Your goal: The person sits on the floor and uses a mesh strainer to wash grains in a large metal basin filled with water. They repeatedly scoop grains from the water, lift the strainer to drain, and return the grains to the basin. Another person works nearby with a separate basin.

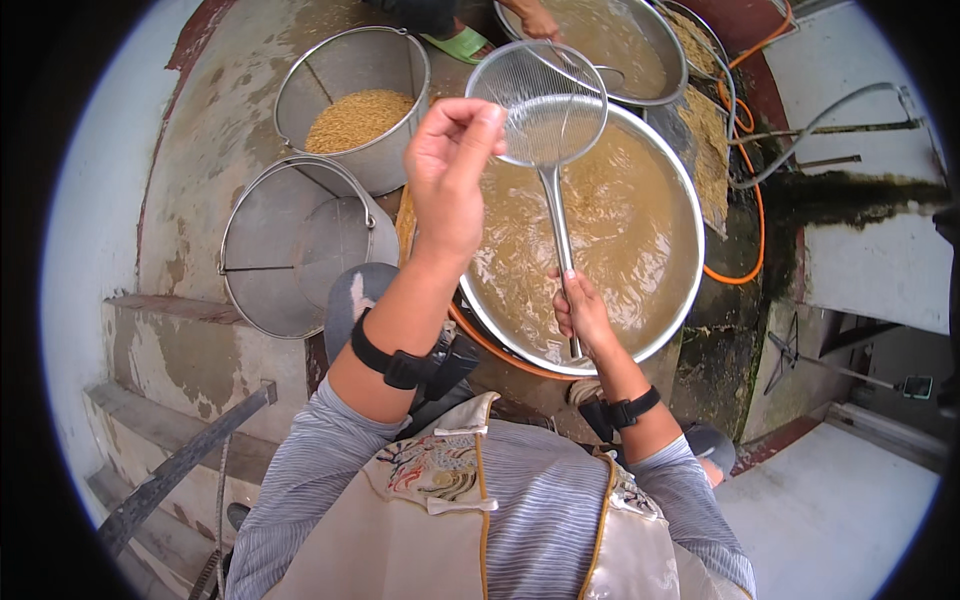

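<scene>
My right hand (583,311) grips the metal handle of a round wire-mesh strainer (536,97), its mesh pointing away from me. The strainer is held above a wide metal basin (696,225) of murky brown water. Bits of grain or husk seem to float in the water. My left hand (457,169) is raised at the left of the strainer's rim, thumb and fingertips drawn together. Whether it pinches something small or touches the rim cannot be told. The strainer's mesh looks bare.
On my left stand a metal bucket (386,161) holding grain (360,120) and another metal bucket (300,247). Beyond, a co-worker's hand (538,22) is at a second basin (679,67) of cloudy water. An orange hose (757,225) runs along the right. Steps with a metal rail (187,457) lie lower left.
</scene>
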A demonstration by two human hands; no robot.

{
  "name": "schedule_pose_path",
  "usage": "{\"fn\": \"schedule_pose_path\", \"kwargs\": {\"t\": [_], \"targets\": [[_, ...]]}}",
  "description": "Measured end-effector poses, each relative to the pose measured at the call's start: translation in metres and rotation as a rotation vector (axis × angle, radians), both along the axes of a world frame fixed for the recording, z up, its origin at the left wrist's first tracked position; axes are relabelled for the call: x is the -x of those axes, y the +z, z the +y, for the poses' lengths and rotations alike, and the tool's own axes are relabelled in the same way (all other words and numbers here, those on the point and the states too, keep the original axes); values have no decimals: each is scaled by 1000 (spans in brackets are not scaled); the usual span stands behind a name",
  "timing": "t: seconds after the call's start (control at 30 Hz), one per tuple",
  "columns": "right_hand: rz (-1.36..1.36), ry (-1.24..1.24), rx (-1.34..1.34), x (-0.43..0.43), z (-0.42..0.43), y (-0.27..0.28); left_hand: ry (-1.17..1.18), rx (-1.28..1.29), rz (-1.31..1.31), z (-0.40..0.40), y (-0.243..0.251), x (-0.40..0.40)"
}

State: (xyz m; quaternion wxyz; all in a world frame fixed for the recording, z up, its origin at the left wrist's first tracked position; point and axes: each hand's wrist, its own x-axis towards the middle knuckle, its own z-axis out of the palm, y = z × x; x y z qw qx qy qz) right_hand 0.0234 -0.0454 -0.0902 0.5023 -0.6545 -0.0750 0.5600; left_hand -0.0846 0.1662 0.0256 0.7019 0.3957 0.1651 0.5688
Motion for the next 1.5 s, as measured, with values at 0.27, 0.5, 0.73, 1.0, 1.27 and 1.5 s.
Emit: {"fn": "schedule_pose_path", "kwargs": {"t": [0.27, 0.5, 0.73, 1.0, 1.27, 1.5], "targets": [[104, -534, 326, -49, -124, -51, -92, 41, 75, -2, -12, -12], [249, -120, 246, -32, -79, -105, -74, 103, 130, -5, -16, -24], [-1, -180, 412, -75, -171, -67, -215, 228, 75, 2, -21, -20], [227, -119, 300, -30, -100, -95, -134, 285, 229, 0, -19, -29], [133, -266, 247, -96, -110, -92, -164, 252, 223, -1, -23, -22], [99, -152, 361, -31, -145, -87, -131, 216, 219, 5, -26, -25]]}}
